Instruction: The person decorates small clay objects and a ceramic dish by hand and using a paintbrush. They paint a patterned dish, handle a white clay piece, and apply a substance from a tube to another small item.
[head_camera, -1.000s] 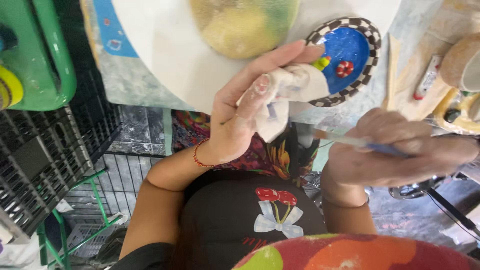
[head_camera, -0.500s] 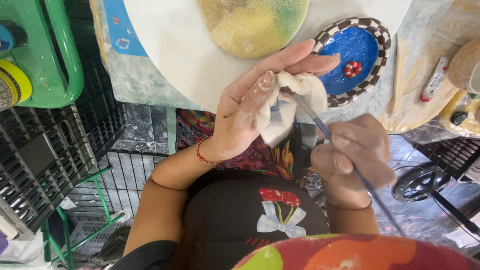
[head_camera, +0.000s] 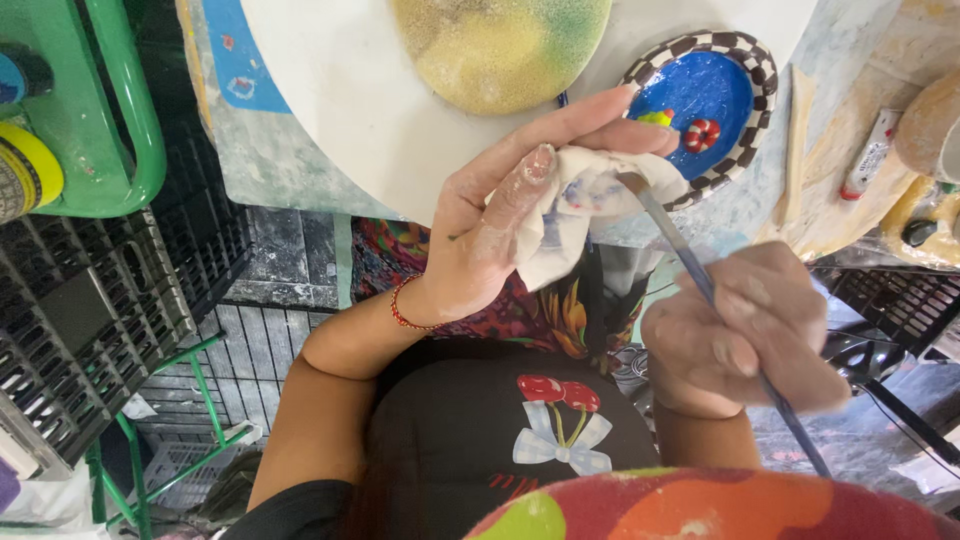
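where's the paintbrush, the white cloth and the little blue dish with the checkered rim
paintbrush (head_camera: 700, 280): head view, on the shaft just above the right hand's grip.
white cloth (head_camera: 560, 225): head view, middle of the crumpled fabric in the left hand.
blue dish (head_camera: 700, 95): head view, on its blue centre.

A yellow-green sponge is set on a round white board; a blue checker-rimmed dish is placed beside it, a green tray further left.
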